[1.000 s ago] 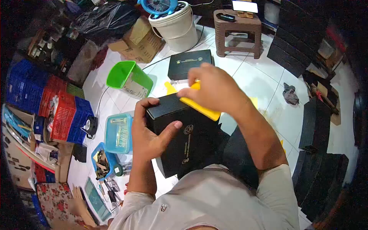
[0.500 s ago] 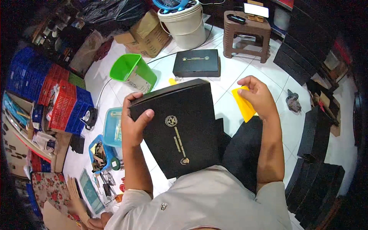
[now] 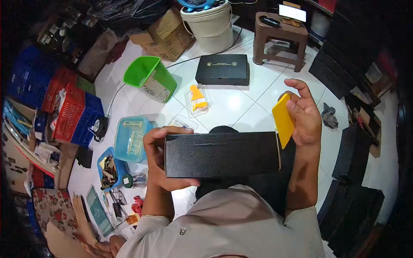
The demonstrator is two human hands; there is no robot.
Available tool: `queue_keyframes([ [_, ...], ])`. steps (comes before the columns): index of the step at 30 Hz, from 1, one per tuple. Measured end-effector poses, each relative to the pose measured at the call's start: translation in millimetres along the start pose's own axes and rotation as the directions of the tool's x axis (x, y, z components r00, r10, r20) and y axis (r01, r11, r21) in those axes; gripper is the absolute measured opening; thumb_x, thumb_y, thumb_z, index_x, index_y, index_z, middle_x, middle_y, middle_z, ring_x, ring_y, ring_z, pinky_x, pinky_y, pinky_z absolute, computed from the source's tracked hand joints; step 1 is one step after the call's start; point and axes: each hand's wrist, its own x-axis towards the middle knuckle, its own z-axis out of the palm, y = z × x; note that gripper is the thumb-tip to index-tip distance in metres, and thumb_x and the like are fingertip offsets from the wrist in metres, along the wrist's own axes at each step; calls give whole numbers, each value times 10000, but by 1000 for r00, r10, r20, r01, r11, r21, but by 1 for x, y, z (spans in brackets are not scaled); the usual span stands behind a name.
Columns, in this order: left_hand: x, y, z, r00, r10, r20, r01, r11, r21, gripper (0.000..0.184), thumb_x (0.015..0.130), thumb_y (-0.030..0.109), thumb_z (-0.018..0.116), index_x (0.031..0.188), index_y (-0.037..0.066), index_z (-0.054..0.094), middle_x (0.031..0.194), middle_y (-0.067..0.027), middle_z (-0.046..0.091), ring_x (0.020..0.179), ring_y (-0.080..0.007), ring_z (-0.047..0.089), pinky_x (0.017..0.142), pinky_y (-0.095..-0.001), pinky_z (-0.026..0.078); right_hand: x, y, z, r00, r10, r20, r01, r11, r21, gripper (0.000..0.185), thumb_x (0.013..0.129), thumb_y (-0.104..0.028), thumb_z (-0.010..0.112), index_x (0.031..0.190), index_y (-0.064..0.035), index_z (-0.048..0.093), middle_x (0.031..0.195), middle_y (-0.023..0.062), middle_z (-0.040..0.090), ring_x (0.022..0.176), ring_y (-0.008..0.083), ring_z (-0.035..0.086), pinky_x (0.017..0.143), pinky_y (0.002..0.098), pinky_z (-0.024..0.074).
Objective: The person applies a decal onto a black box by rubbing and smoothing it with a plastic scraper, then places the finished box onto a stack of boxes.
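My left hand point(image 3: 160, 157) grips a black box point(image 3: 221, 155) by its left end, fingers on the far edge and thumb at the near edge. One plain narrow side of the box faces up at me; its printed face is hidden. In my right hand point(image 3: 306, 118) is a flat yellow scraper point(image 3: 284, 121), pinched between thumb and fingers just off the box's right end. Beyond the box, a clear tray point(image 3: 190, 107) with yellow pieces point(image 3: 197, 98) lies on the tiled floor.
Another black box point(image 3: 222, 69) with gold print lies ahead, beside a green bin point(image 3: 151, 79). A brown stool point(image 3: 280, 41) and white bucket point(image 3: 208, 28) stand behind. Teal tub point(image 3: 131, 139) at left; black boxes point(image 3: 352, 150) at right. Someone else's hand point(image 3: 109, 245) shows lower left.
The box has been turned from its printed face to a narrow side and lowered toward my lap. My right hand, still holding the scraper, has shifted slightly right. The clear tray is now uncovered.
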Motion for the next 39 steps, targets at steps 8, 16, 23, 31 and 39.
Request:
queue_keyframes([
  [8, -5, -3, 3, 1000, -2, 11, 3, 998, -55, 1176, 500, 244, 1044, 1439, 136, 344, 1280, -258, 584, 1175, -356, 616, 1003, -464, 512, -8, -6, 16, 997, 0, -77, -19, 968, -250, 275, 983, -51, 587, 1257, -36, 607, 1053, 72, 676, 924, 130, 655, 854, 254, 527],
  [16, 13, -11, -13, 922, -309, -232, 317, 948, 0, 745, 663, 314, 938, 1257, 79, 554, 1161, -125, 604, 1088, -239, 598, 962, -366, 483, -11, -7, 30, 980, -136, -148, 106, 975, -197, 415, 916, 7, 584, 1329, -30, 560, 1116, 103, 658, 1015, 159, 650, 931, 294, 528],
  [23, 1, -118, -45, 577, -797, -177, 727, 600, -334, 500, 880, 272, 782, 1273, 67, 552, 1092, -65, 635, 1002, -169, 613, 907, -308, 499, -5, 42, 14, 999, 26, 17, -13, 841, -541, 550, 890, 39, 623, 1409, -119, 533, 954, 91, 704, 896, 191, 692, 848, 316, 537],
  [31, -39, -170, -26, 452, -879, -155, 777, 472, -416, 571, 915, 389, 735, 1345, 68, 539, 1233, -106, 652, 1121, -228, 611, 994, -363, 484, -19, 131, -5, 993, 20, 118, 105, 337, -936, 412, 872, -58, 665, 1279, -80, 608, 1156, 208, 705, 1040, 414, 685, 906, 463, 554],
  [39, -35, -165, -23, 448, -880, -158, 770, 469, -432, 514, 933, 395, 703, 1308, 82, 540, 1200, -92, 636, 1098, -220, 601, 976, -364, 484, -17, 146, 12, 1000, 8, -27, -28, 246, -969, 453, 837, -198, 764, 1253, -81, 628, 1122, 169, 677, 1007, 388, 677, 868, 459, 550],
])
